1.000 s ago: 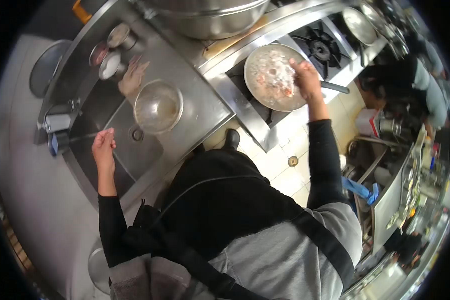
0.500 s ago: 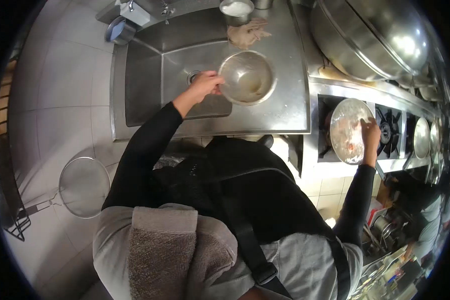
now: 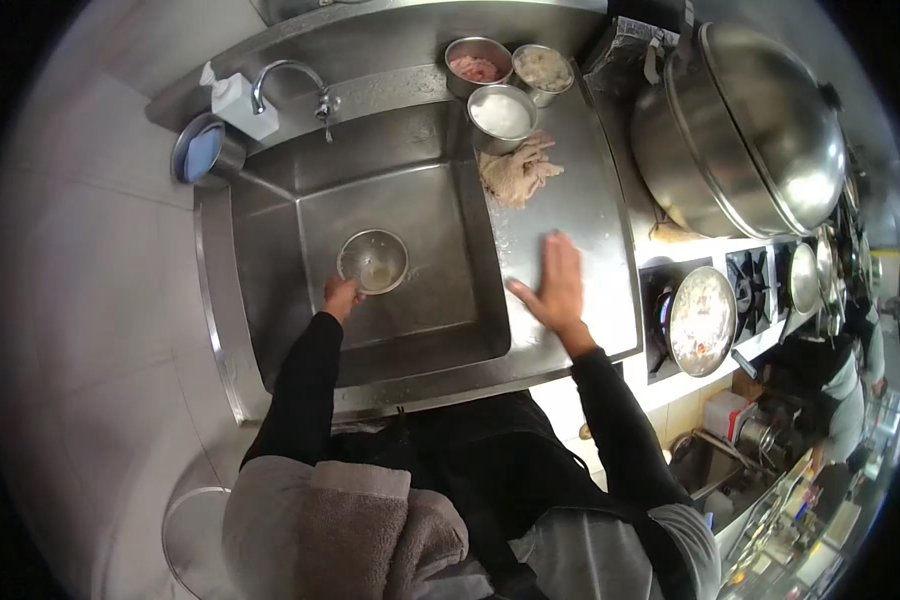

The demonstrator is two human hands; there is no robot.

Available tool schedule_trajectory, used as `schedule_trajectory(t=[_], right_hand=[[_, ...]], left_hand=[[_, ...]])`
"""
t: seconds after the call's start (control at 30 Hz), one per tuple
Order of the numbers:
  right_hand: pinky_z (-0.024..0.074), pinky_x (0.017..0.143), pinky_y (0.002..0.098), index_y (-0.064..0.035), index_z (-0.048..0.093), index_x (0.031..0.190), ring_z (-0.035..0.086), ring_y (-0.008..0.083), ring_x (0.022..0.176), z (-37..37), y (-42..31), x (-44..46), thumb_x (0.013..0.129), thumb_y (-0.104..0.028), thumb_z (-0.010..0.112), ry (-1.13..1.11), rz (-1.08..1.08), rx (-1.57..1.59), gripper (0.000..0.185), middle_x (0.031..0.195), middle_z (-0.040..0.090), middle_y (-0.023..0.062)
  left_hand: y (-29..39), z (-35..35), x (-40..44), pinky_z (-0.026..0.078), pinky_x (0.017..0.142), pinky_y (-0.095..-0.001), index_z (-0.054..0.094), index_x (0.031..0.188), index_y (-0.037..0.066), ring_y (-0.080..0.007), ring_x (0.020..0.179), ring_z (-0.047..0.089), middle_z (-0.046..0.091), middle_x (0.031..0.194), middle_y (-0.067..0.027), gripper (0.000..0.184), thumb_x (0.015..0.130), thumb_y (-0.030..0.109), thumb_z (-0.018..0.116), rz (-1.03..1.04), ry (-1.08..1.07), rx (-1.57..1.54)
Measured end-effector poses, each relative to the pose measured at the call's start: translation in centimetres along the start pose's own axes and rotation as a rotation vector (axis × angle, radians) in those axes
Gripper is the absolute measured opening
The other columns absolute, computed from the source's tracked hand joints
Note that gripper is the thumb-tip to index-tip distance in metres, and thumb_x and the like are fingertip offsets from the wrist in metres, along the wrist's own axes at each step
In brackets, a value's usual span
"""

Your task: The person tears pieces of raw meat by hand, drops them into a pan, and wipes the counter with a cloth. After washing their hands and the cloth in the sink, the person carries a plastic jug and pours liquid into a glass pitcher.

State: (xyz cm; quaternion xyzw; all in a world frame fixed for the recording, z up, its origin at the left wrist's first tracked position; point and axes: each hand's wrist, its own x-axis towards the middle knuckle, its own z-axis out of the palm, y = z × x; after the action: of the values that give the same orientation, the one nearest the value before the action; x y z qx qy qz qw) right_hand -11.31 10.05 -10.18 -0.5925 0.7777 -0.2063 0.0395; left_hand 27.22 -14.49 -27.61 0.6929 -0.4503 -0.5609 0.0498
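My left hand (image 3: 341,297) grips the near-left rim of a metal mixing bowl (image 3: 378,252), held down inside the sink (image 3: 410,215). A little cloudy residue shows at the bowl's bottom. Over the steel drainboard (image 3: 590,215) to the right, my right hand (image 3: 556,290) is open and holds nothing, its fingers stretched forward; whether it touches the steel I cannot tell. Beyond it lies a crumpled beige cloth (image 3: 519,172). At the right, a frying pan (image 3: 703,322) with reddish and whitish bits inside sits on the stove, apart from my right hand.
Metal containers hold pink minced meat (image 3: 475,68), pale chunks (image 3: 543,68) and white contents (image 3: 501,115). A faucet (image 3: 292,72) and white bottle (image 3: 242,105) stand behind the sink, near a pot with a blue sponge (image 3: 204,152). A large domed steamer (image 3: 740,130) stands right. Another person (image 3: 846,400) is lower right.
The bowl in my left hand has gone from above the drainboard down left into the sink. My right hand has left the frying pan and come left over the drainboard.
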Motion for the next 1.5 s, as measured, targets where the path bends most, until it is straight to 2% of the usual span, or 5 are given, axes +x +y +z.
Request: schedule_trajectory(t=[0.2,0.5,0.67,1.1,1.5], right_hand=[[0.0315,0.114,0.0458,-0.0007,0.049,0.137,0.045,0.0368,0.133,0.8,-7.1,4.1,0.095,-0.041,0.060,-0.133,-0.158,0.471,0.059,0.140,0.050,0.0204],[0.0167,0.121,0.0471,0.0051,0.031,0.148,0.026,0.0397,0.145,-1.7,7.6,1.9,0.084,-0.066,0.061,0.030,0.051,-0.247,0.101,0.152,0.032,0.0291],[0.0281,0.115,0.0432,0.0040,0.040,0.143,0.035,0.0347,0.141,5.3,-7.8,5.7,0.095,-0.054,0.053,-0.174,-0.161,0.368,0.076,0.148,0.041,0.0233],[0.0545,0.065,0.0335,0.0028,0.069,0.101,0.066,0.0149,0.073,12.7,-27.1,28.9,0.094,-0.007,0.061,-0.439,0.108,1.516,0.015,0.085,0.070,0.0070],[0.0530,0.070,0.0469,-0.0043,0.068,0.076,0.066,0.0391,0.076,10.6,-32.7,32.4,0.085,-0.024,0.059,0.057,-0.533,0.202,0.024,0.076,0.067,0.0203]], left_hand=[[3.8,-2.1,8.7,0.048,0.091,-0.0430,0.055,0.121,-0.002,-0.0330,0.108,0.060,0.065,0.113,-0.0184,0.041,0.089,0.022,0.063,0.230,0.203,0.521],[27.7,-3.8,2.2,0.050,0.073,-0.0284,0.062,0.117,-0.002,-0.0147,0.081,0.062,0.066,0.091,-0.0065,0.047,0.083,0.028,0.073,0.749,0.219,0.158],[30.3,-4.2,-4.7,0.052,0.071,-0.0254,0.064,0.112,0.003,-0.0111,0.082,0.064,0.066,0.089,-0.0040,0.029,0.090,0.021,0.068,0.598,-0.606,-0.348],[22.1,-12.0,-7.8,0.047,0.054,-0.0273,0.066,0.104,0.003,-0.0133,0.068,0.058,0.065,0.082,-0.0065,0.018,0.093,0.016,0.061,0.486,0.188,-0.025],[23.6,-10.9,-7.5,0.047,0.056,-0.0289,0.064,0.106,0.007,-0.0117,0.073,0.061,0.063,0.086,0.0010,0.017,0.095,0.019,0.059,0.628,-0.014,-0.352]])
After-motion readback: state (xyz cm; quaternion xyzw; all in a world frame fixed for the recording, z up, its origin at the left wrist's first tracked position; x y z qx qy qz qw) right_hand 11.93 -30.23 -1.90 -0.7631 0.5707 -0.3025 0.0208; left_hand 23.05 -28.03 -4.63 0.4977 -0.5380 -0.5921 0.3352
